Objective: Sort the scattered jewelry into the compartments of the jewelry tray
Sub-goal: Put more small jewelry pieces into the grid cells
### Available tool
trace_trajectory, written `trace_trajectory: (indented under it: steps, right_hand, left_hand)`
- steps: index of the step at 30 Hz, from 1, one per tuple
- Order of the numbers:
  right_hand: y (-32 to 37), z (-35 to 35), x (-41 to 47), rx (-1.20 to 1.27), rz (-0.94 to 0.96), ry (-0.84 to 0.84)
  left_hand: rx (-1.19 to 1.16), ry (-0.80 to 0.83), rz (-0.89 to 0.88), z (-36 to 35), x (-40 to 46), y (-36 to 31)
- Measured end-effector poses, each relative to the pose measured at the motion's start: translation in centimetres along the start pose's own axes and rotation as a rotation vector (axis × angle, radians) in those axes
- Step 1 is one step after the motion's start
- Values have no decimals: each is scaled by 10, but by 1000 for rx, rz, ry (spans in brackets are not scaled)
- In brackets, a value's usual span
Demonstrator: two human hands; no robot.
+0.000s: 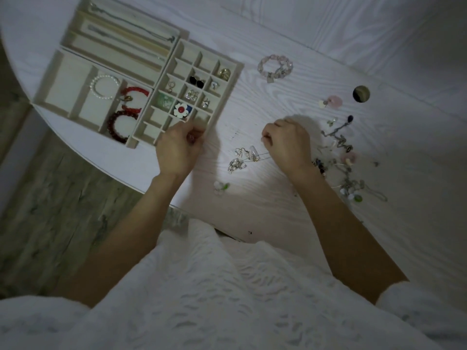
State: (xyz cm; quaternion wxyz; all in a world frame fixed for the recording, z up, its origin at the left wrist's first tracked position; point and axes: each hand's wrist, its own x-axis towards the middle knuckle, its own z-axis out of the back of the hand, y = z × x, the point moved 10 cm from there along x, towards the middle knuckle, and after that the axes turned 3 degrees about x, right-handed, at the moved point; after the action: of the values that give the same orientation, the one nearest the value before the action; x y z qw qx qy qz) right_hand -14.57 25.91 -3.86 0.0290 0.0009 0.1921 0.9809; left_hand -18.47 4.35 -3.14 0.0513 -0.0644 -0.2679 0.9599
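The beige jewelry tray (228, 79) lies at the table's left, its small grid holding rings, earrings and a white flower piece (181, 110). Beside the grid, larger sections hold a pearl bracelet (104, 87) and red bead bracelets (126, 114). My left hand (178, 147) is at the grid's near corner, fingers curled round a small dark pinkish piece. My right hand (286, 145) is curled to the right, pinching a thin wire that runs to a small earring cluster (243, 156). Scattered chains and beads (338, 152) lie right of that hand.
A pink stone bracelet (275, 66) lies beyond the tray. A pink disc pendant (332, 102) and a dark round stone (361, 94) sit at the far right. A small green-and-white piece (221, 188) lies near the table's front edge. The floor shows at the left.
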Motion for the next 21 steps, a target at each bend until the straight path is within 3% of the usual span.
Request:
trace_trajectory:
  steps: [7, 13, 17, 21]
  right_hand:
    - [4, 6, 1, -56, 70, -107]
    - [3, 23, 15, 310, -112, -151]
    - [27, 26, 41, 527, -179, -97]
    - [61, 5, 81, 590, -135, 69]
  left_hand:
    - [35, -18, -55, 3, 0, -4]
    - [51, 25, -136, 0, 4, -2]
    - [-21, 15, -213, 16, 10, 5]
    - [-67, -158, -91, 62, 24, 49]
